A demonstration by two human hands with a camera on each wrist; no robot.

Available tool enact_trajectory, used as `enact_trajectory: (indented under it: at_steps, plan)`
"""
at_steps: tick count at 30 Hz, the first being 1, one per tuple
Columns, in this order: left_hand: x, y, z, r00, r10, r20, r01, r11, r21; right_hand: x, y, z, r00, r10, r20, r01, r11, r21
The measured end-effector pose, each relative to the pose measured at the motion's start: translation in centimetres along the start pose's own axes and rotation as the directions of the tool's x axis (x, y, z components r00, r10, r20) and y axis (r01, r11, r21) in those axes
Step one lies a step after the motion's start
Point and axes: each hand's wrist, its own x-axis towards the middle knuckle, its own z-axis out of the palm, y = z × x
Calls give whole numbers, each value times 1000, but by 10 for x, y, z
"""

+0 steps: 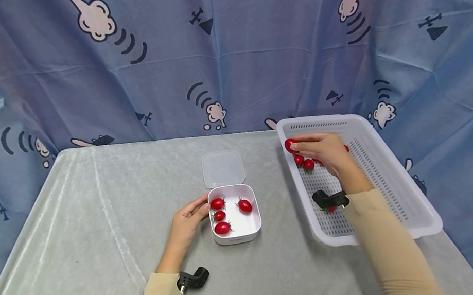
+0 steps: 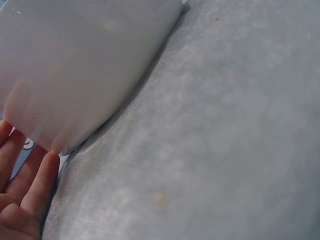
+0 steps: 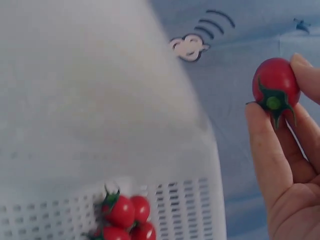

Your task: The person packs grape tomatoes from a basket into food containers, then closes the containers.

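Note:
Between its thumb and fingers my right hand pinches a red cherry tomato, raised over the left side of a white perforated basket. The green calyx of this tomato shows in the right wrist view. More cherry tomatoes lie in the basket, partly hidden by the hand and forearm. Left of the basket stands a small white box with several cherry tomatoes inside. My left hand has its fairly straight fingers at the box's left wall, with fingertips against its side in the left wrist view.
A translucent lid lies just behind the box. Pale cloth covers the table. A blue patterned curtain hangs along the table's back edge and down the right side, close to the basket.

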Motion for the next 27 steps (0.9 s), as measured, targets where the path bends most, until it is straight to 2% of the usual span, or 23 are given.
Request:
enact_trajectory:
  at_steps: [3, 7, 16, 23, 27]
  plan:
    - [1, 0, 0, 1000, 0, -1, 0, 1000, -1, -3, -3, 7, 1000, -20, 7, 20, 1000, 22]
    - [1, 0, 1, 1000, 0, -5, 0, 1000, -1, -7, -6, 21, 999, -42, 15, 42, 999, -2]
    - [1, 0, 2, 1000, -3, -10, 3, 1000, 7, -17, -7, 53, 999, -1, 49, 5, 998, -68]
    - [1, 0, 2, 1000, 1, -8, 0, 1000, 5, -26, -9, 70, 998, -23, 66, 23, 1000, 0]
    - [0, 1, 2, 1000, 4, -4, -4, 1000, 10, -31, -10, 79, 998, -18, 57, 18, 1000, -5]
